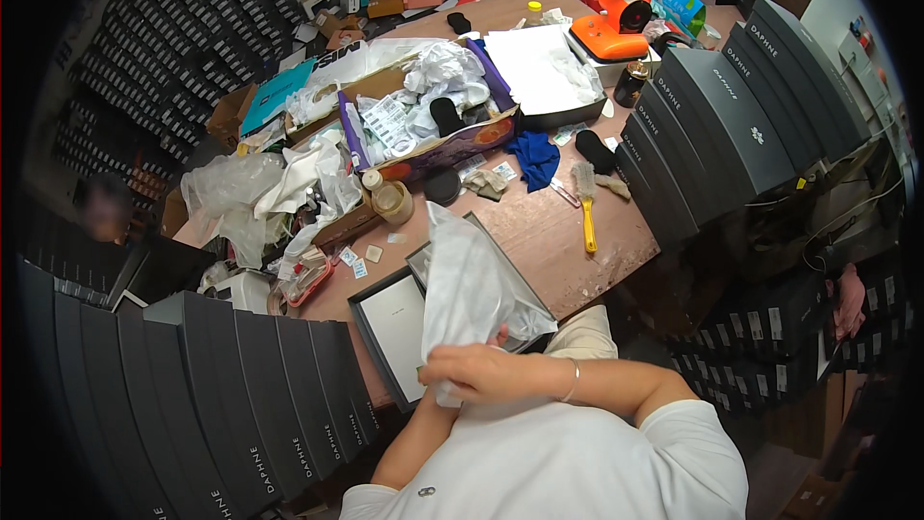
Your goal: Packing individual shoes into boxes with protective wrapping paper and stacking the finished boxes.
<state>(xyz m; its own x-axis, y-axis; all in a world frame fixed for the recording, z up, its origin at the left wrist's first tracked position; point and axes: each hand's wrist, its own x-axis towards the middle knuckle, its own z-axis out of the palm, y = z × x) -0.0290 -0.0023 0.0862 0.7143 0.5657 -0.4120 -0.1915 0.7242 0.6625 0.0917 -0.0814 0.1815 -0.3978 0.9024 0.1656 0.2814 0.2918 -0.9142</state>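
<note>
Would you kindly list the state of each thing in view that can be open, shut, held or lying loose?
White tissue paper: held up, gripped at its lower end.
Right hand: grip closed on the paper.
Left hand: hidden behind the right, cannot tell.
Dark shoe box: open, tray showing.
Purple cardboard box: open, stuffed with crumpled paper.
Yellow-handled brush: lying loose on the table.
Tape roll: standing on the table.

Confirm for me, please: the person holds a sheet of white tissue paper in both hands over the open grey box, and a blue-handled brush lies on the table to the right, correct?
Not quite: the brush has a yellow handle, not a blue one, as the head view shows. The rest stands: the hands hold the white tissue paper over the open grey box, and the brush lies on the table to the right.
</note>
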